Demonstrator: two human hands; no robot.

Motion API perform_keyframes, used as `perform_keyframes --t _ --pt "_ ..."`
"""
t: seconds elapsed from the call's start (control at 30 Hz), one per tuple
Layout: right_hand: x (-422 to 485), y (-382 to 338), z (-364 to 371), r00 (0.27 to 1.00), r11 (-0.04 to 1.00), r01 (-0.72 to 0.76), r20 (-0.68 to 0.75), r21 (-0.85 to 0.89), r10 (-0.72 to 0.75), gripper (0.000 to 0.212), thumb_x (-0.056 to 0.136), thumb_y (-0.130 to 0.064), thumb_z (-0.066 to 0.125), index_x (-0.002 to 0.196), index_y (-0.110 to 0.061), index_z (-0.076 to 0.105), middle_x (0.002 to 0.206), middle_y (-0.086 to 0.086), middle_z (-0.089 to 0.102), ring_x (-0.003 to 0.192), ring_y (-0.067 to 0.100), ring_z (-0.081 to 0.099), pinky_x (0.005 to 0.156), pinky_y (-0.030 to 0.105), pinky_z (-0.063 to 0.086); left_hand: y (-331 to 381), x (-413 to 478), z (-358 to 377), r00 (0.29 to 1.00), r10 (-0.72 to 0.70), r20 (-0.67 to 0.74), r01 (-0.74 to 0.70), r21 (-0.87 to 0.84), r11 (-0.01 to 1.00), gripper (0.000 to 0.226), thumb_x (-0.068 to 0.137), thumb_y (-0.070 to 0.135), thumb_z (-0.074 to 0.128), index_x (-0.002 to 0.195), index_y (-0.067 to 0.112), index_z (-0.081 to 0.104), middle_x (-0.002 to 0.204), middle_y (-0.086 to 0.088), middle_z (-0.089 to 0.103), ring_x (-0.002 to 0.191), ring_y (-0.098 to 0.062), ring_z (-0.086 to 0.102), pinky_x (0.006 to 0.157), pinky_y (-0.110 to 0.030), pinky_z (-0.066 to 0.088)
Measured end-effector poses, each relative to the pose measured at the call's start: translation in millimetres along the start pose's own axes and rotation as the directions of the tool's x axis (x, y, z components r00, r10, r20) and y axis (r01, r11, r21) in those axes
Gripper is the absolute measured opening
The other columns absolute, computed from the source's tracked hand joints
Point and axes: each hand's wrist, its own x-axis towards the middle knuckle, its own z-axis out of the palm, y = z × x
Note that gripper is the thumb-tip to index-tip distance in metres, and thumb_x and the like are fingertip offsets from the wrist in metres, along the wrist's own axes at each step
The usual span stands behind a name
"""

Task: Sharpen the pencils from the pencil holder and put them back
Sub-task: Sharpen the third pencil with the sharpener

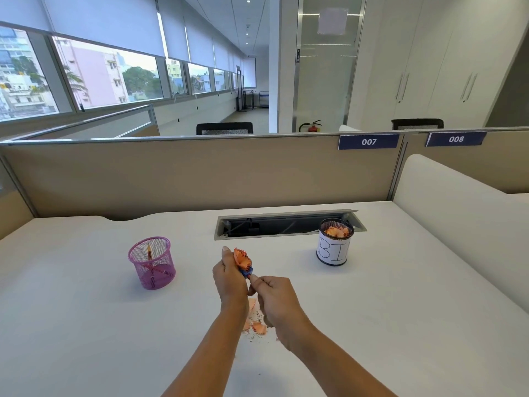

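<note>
My left hand (229,279) grips a small blue sharpener (246,271) above the middle of the white desk (400,296). An orange curl of shaving (242,259) fans out from its top. My right hand (272,293) pinches a pencil (253,278) that goes into the sharpener; only a short red bit of it shows between the hands. A pink mesh pencil holder (152,262) stands to the left with pencils (149,252) inside, one with its point up.
A black mesh cup (335,242) wrapped in white paper lettered "BI" holds shavings at the right. Loose shavings (256,325) lie on the desk under my wrists. An open cable tray (283,224) runs behind, then a beige partition (200,173).
</note>
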Motion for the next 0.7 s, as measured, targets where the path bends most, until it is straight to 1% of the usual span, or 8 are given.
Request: perform_keyframes --t 0.07,0.13,0.23,0.3,0.43,0.57,0.63,0.7 --pt "-3 -5 -4 0.979 0.937 -0.194 0.121 0.29 0.165 0.037 0.098 -0.024 0.045 0.064 -0.012 0.052 0.036 -0.009 0.028 0.034 0.005 0.021 0.033 0.014 0.019 0 0 -1 0.999 -0.003 0.04 0.004 -0.025 1.0 0.047 0.098 0.034 0.028 0.061 0.013 0.047 0.062 -0.006 0.049 0.063 -0.014 0.048 0.065 -0.027 0.041" --pt "-3 -7 -8 0.922 0.776 -0.378 0.284 0.505 0.264 0.036 0.098 -0.023 0.045 0.064 -0.01 0.049 0.036 -0.008 0.027 0.028 0.004 0.02 0.027 0.012 0.016 1 1 -3 0.997 -0.018 0.075 0.022 -0.057 0.998 0.045 0.098 0.034 0.03 0.061 0.011 0.045 0.061 -0.007 0.044 0.06 -0.014 0.045 0.063 -0.025 0.039" --pt "0 -5 -8 0.85 0.509 -0.523 0.466 0.684 0.248 0.041 0.099 -0.023 0.041 0.061 -0.008 0.047 0.035 -0.005 0.027 0.023 0.005 0.023 0.021 0.011 0.017 1 4 -4 0.99 -0.023 0.136 0.038 -0.108 0.993 0.045 0.097 0.032 0.033 0.059 0.01 0.043 0.058 -0.008 0.041 0.051 -0.011 0.047 0.058 -0.024 0.04" --pt "3 -1 -10 0.823 0.422 -0.562 0.533 0.711 0.197 0.045 0.099 -0.023 0.04 0.06 -0.006 0.05 0.036 -0.004 0.027 0.022 0.005 0.025 0.02 0.011 0.017 2 5 -3 0.988 -0.018 0.156 0.037 -0.118 0.992 0.045 0.097 0.031 0.034 0.057 0.01 0.042 0.052 -0.005 0.043 0.044 -0.01 0.048 0.056 -0.022 0.041" --pt "4 1 -17 0.84 0.642 -0.51 0.493 0.573 0.226 0.031 0.098 -0.02 0.044 0.071 -0.006 0.053 0.043 -0.004 0.028 0.031 0.004 0.024 0.027 0.01 0.019 3 0 -6 0.995 -0.017 0.096 0.024 -0.077 0.997 0.045 0.098 0.031 0.032 0.059 0.01 0.041 0.058 -0.007 0.04 0.056 -0.016 0.042 0.059 -0.024 0.037" --pt "3 0 -18 0.943 0.934 -0.252 0.282 0.255 0.178 0.011 0.086 -0.003 0.053 0.085 -0.011 0.045 0.063 0.002 0.042 0.048 0.008 0.033 0.036 0.014 0.026 4 -9 -5 1.0 -0.009 -0.024 0.008 -0.031 0.999 0.039 0.098 0.03 0.029 0.063 0.017 0.04 0.065 -0.004 0.043 0.063 -0.012 0.043 0.061 -0.019 0.037" --pt "6 7 -14 0.995 0.999 -0.035 0.098 -0.013 0.036 0.014 0.086 -0.004 0.055 0.093 -0.014 0.047 0.071 0.0 0.048 0.054 0.009 0.04 0.043 0.014 0.033 5 -10 -3 0.998 -0.001 -0.062 -0.001 -0.024 1.0 0.04 0.099 0.028 0.029 0.062 0.018 0.042 0.064 -0.003 0.045 0.062 -0.012 0.046 0.06 -0.018 0.038" --pt "8 17 -11 0.955 0.898 0.279 -0.003 -0.341 -0.298 0.006 0.089 -0.01 0.056 0.093 -0.013 0.053 0.074 -0.005 0.051 0.059 0.004 0.044 0.051 0.01 0.036 3 -9 -3 0.996 0.006 -0.094 -0.006 0.002 1.0 0.044 0.099 0.028 0.028 0.061 0.016 0.047 0.063 -0.005 0.05 0.061 -0.013 0.05 0.059 -0.02 0.04"
